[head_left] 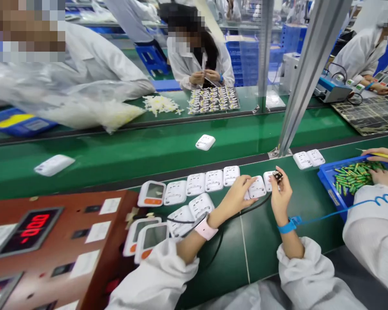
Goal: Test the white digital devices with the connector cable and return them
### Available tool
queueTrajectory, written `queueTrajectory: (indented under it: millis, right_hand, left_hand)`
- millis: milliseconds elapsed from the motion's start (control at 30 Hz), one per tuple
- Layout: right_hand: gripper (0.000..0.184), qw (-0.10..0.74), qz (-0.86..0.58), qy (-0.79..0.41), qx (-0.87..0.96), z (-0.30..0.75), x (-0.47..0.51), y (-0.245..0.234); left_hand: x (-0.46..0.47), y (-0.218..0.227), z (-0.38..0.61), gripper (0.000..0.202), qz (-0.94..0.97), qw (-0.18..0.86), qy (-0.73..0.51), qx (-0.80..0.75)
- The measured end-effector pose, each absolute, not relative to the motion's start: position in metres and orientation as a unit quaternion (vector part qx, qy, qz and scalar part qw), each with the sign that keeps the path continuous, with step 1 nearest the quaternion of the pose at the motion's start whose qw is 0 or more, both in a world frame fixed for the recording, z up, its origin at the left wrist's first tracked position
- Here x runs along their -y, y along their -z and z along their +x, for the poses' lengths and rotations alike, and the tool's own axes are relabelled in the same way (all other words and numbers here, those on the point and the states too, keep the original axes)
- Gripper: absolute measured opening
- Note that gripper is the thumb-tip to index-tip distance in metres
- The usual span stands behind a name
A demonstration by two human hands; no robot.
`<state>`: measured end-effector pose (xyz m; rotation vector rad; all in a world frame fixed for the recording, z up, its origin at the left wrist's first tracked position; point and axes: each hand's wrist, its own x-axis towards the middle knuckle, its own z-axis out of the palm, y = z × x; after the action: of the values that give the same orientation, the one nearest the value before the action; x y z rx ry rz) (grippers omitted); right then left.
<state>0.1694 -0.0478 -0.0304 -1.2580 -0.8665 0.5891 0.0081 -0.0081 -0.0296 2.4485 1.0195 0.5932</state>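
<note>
My left hand (pixel 234 196) has its fingers and thumb on opposite edges of a white square device (pixel 257 187) lying face down on the green bench. My right hand (pixel 281 193), wearing a blue wrist strap (pixel 289 224), is closed on a small black part with metal contacts (pixel 277 175). Right behind that part is another white device (pixel 268 181). A black cable (pixel 254 207) crosses the bench between my hands; where its ends go is hidden. To the left, a row of similar white devices (pixel 195 184) stretches to one with its screen and orange strip upward (pixel 151 193).
A brown test box (pixel 84 206) with red digits fills the left. At right, a co-worker's hand (pixel 383 176) reaches into a blue tray (pixel 330 189) of green batteries. A metal post (pixel 305 82) rises beside a green conveyor (pixel 148 150) carrying white devices.
</note>
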Motion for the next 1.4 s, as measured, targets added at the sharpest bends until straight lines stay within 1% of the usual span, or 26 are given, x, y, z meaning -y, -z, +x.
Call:
queueTrajectory:
  millis: [67, 133, 200, 300, 367, 433, 500, 567, 667, 733, 767, 833, 900, 1033, 1133, 1267, 1400]
  right_hand:
    - [0.051, 0.683, -0.55, -0.278, 0.392, 0.17, 0.046, 0.031]
    - [0.056, 0.692, -0.535, -0.293, 0.386, 0.169, 0.044, 0.032]
    - [0.057, 0.695, -0.529, -0.302, 0.381, 0.169, 0.043, 0.033]
    - [0.051, 0.684, -0.527, -0.32, 0.391, 0.167, 0.042, 0.033]
    - [0.052, 0.673, -0.521, -0.345, 0.396, 0.166, 0.042, 0.03]
    - [0.054, 0.665, -0.511, -0.368, 0.403, 0.162, 0.043, 0.021]
    - [0.052, 0.656, -0.499, -0.373, 0.426, 0.157, 0.043, 0.007]
    - [0.047, 0.643, -0.486, -0.358, 0.472, 0.15, 0.043, -0.011]
    - [0.043, 0.623, -0.468, -0.32, 0.539, 0.138, 0.04, -0.041]
    - [0.043, 0.625, -0.465, -0.304, 0.549, 0.128, 0.037, -0.057]
    - [0.04, 0.629, -0.465, -0.3, 0.546, 0.123, 0.036, -0.062]
    - [0.029, 0.635, -0.464, -0.3, 0.54, 0.112, 0.035, -0.069]
    - [0.021, 0.634, -0.462, -0.302, 0.542, 0.103, 0.035, -0.071]
    - [0.017, 0.625, -0.468, -0.278, 0.56, 0.091, 0.039, -0.069]
    - [0.014, 0.608, -0.473, -0.235, 0.593, 0.087, 0.042, -0.069]
    - [0.007, 0.573, -0.477, -0.172, 0.644, 0.082, 0.046, -0.07]
    - [0.006, 0.547, -0.482, -0.133, 0.671, 0.078, 0.049, -0.069]
  left_hand:
    - [0.017, 0.035, -0.011, 0.082, 0.849, 0.218, -0.21, -0.434]
    - [0.025, 0.041, -0.025, 0.09, 0.831, 0.23, -0.206, -0.462]
    - [0.032, 0.045, -0.034, 0.09, 0.823, 0.244, -0.217, -0.465]
    - [0.04, 0.042, -0.038, 0.083, 0.809, 0.275, -0.254, -0.453]
    - [0.042, 0.033, -0.037, 0.081, 0.758, 0.343, -0.308, -0.461]
    - [0.041, 0.015, -0.035, 0.083, 0.654, 0.454, -0.391, -0.462]
    - [0.037, -0.008, -0.035, 0.088, 0.536, 0.545, -0.481, -0.43]
    - [0.031, -0.036, -0.035, 0.085, 0.448, 0.587, -0.56, -0.375]
    - [0.022, -0.071, -0.038, 0.066, 0.356, 0.6, -0.637, -0.329]
    - [0.019, -0.084, -0.04, 0.062, 0.323, 0.585, -0.667, -0.329]
    - [0.018, -0.087, -0.041, 0.063, 0.308, 0.579, -0.679, -0.331]
    - [0.015, -0.089, -0.045, 0.069, 0.266, 0.59, -0.692, -0.32]
    - [0.013, -0.087, -0.048, 0.07, 0.228, 0.624, -0.691, -0.285]
    - [0.013, -0.088, -0.054, 0.063, 0.177, 0.679, -0.681, -0.209]
    - [0.015, -0.093, -0.053, 0.055, 0.161, 0.706, -0.66, -0.198]
    - [0.017, -0.091, -0.046, 0.058, 0.198, 0.691, -0.663, -0.211]
    - [0.016, -0.084, -0.041, 0.056, 0.244, 0.661, -0.675, -0.221]
